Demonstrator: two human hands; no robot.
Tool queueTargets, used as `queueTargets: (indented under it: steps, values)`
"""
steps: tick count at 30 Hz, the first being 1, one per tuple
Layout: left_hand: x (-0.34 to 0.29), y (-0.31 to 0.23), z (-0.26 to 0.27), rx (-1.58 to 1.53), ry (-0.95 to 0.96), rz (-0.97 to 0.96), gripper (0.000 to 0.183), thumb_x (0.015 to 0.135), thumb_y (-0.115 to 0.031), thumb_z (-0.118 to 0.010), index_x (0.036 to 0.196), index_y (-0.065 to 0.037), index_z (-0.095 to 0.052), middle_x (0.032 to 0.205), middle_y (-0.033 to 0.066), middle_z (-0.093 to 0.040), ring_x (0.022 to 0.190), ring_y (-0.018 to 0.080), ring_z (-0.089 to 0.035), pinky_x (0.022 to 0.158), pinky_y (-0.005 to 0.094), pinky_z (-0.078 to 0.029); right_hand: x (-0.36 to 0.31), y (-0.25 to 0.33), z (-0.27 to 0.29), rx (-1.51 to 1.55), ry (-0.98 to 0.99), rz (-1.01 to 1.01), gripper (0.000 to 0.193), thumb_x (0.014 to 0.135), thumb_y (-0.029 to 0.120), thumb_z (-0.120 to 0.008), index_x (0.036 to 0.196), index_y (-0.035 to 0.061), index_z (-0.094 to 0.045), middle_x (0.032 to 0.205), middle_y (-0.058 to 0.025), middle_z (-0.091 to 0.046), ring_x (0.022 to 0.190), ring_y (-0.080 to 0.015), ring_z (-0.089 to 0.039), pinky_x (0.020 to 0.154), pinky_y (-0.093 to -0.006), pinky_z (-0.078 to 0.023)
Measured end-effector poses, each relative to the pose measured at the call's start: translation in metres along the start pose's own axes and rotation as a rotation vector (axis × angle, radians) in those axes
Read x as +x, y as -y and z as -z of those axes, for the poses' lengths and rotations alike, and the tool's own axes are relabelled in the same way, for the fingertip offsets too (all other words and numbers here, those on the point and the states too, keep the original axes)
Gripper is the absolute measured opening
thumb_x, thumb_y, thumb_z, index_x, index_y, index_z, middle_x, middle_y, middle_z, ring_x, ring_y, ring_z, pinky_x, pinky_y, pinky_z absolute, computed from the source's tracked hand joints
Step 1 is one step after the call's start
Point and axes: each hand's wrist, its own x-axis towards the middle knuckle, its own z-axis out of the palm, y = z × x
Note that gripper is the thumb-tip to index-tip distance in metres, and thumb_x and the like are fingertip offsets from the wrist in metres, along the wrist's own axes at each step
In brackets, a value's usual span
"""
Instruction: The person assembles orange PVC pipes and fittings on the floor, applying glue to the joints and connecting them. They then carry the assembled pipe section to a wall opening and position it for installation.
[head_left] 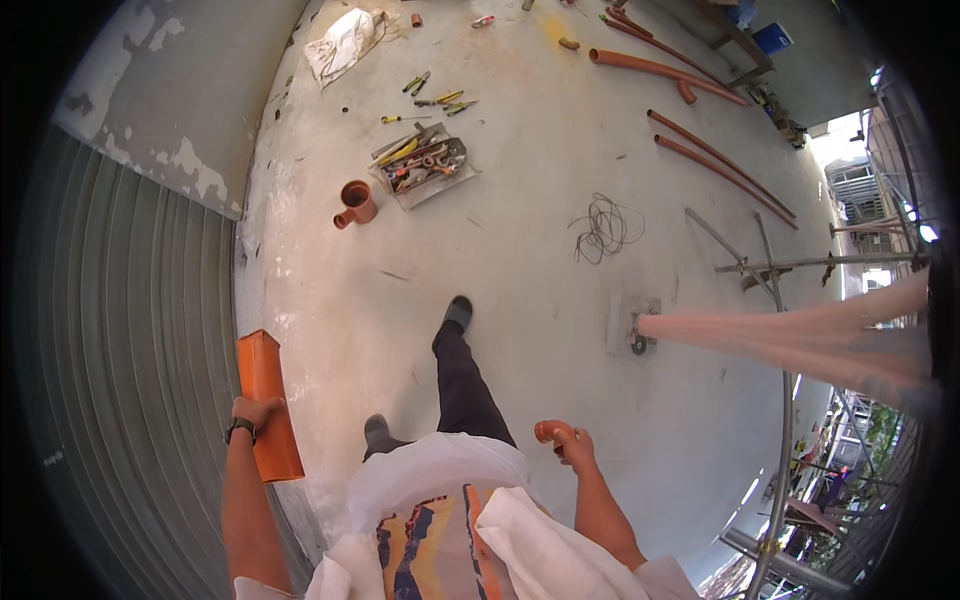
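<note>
My left hand (pixel 257 412), with a dark watch on its wrist, is closed on a long orange box-like piece (pixel 272 440) hanging upright at my left side. Its exact kind is unclear. In my right hand (pixel 576 447) is a short reddish-orange pipe elbow (pixel 551 430), held by its lower end with the fingers wrapped round it. Both hands hang low at my sides, well apart from each other. One of my feet (pixel 458 314) is a stride ahead of the other on the concrete floor.
Ahead lie an open metal toolbox (pixel 425 170), an orange pipe tee (pixel 357 203) and several hand tools (pixel 437 99). Long orange pipes (pixel 725 175) and coiled wire (pixel 605 226) lie to the right, near metal scaffold tubes (pixel 783 400) and a blurred pink post (pixel 760 340). A ribbed shutter (pixel 130 300) lines the left.
</note>
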Motion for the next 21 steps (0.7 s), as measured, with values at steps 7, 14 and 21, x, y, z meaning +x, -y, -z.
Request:
queueTargets:
  steps: [7, 14, 21]
  values:
    - [-0.048, -0.206, -0.045, 0.109, 0.231, 0.048, 0.099, 0.056, -0.058, -0.092, 0.121, 0.012, -0.067, 0.113, 0.0215, -0.074, 0.094, 0.0305, -0.075, 0.08, 0.0418, -0.061, 0.088, 0.178, 0.11, 0.097, -0.066, -0.008, 0.065, 0.087, 0.039, -0.075, 0.134, 0.0002, -0.052, 0.096, -0.014, -0.07, 0.069, -0.0215, -0.07, 0.058, -0.0363, -0.058]
    - [-0.12, -0.351, -0.136, 0.312, 0.632, 0.17, 0.105, 0.054, -0.062, -0.091, 0.129, 0.007, -0.065, 0.123, 0.0191, -0.072, 0.107, 0.0286, -0.072, 0.089, 0.0407, -0.059, 0.189, 0.334, 0.206, 0.277, -0.104, -0.001, 0.058, 0.09, 0.038, -0.071, 0.132, 0.0044, -0.053, 0.099, -0.0127, -0.068, 0.066, -0.0223, -0.068, 0.055, -0.0376, -0.057]
    - [-0.099, -0.611, -0.086, 0.356, 0.66, 0.046, 0.102, 0.056, -0.061, -0.09, 0.127, 0.007, -0.066, 0.12, 0.0194, -0.072, 0.101, 0.0285, -0.073, 0.085, 0.0405, -0.06, 0.278, 0.451, 0.287, 0.348, 0.064, -0.074, 0.056, 0.088, 0.036, -0.073, 0.126, -0.0008, -0.055, 0.091, -0.0146, -0.068, 0.062, -0.0243, -0.066, 0.051, -0.0394, -0.054]
